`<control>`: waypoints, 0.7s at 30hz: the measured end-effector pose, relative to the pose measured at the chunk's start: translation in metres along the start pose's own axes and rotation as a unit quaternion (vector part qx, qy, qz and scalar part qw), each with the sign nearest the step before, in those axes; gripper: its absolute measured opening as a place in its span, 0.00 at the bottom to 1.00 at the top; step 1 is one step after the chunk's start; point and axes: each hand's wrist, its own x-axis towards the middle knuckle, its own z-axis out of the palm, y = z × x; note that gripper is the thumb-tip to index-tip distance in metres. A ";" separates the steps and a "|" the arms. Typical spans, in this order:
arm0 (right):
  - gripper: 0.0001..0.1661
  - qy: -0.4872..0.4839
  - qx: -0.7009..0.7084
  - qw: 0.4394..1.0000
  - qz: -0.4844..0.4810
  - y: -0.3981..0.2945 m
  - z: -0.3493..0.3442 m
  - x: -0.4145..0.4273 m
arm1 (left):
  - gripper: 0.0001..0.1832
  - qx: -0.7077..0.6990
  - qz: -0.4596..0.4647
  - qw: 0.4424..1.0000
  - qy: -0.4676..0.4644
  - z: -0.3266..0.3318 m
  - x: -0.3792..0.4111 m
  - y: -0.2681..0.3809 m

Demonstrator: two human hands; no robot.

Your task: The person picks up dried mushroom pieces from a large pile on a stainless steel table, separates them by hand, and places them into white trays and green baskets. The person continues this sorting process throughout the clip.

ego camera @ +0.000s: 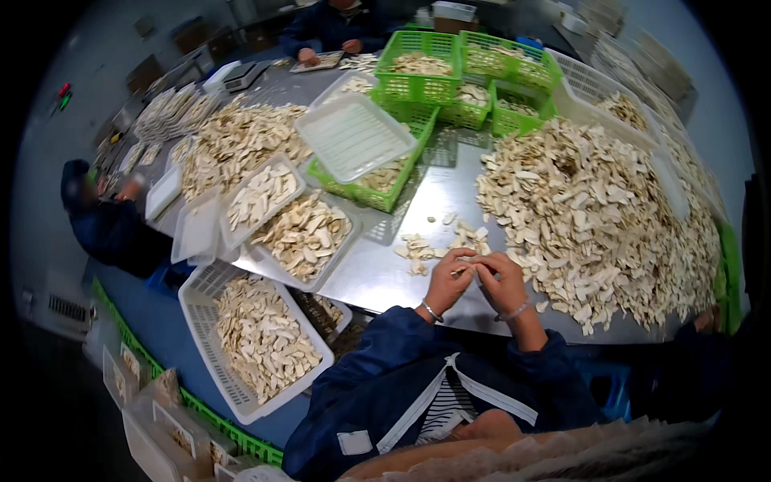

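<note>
Both my hands meet fingertip to fingertip over the metal table [373, 278], near its front edge. My left hand [449, 283] pinches a small pale dried slice [462, 272], whose outline is mostly covered by fingers. Thumb and forefinger of my right hand [501, 280] close at the same spot; whether they grip the same slice I cannot tell. Just beyond the fingers lie a few loose slices [417, 248]. A large heap of pale dried slices [590, 211] rises to the right of my right hand.
Left of my hands stand a clear tub [355, 232] of slices and a tilted tray [224, 228]. A white basket [202, 313] of slices sits below the table edge. Green baskets [418, 84] and a translucent lid [355, 137] are farther back. Co-workers sit left and across; another person's hand shows far right.
</note>
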 end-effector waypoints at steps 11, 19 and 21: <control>0.09 -0.185 0.207 0.956 0.096 -0.030 -0.005 0.040 | 0.08 0.043 0.111 0.987 0.105 0.001 0.000 -0.008; 0.11 -0.656 0.038 0.752 -0.046 -0.117 0.078 0.109 | 0.16 -0.132 0.013 0.989 0.070 -0.001 -0.004 -0.035; 0.13 -0.601 0.125 0.789 0.003 -0.123 0.113 0.130 | 0.17 -0.161 0.004 0.986 0.052 0.002 -0.002 -0.042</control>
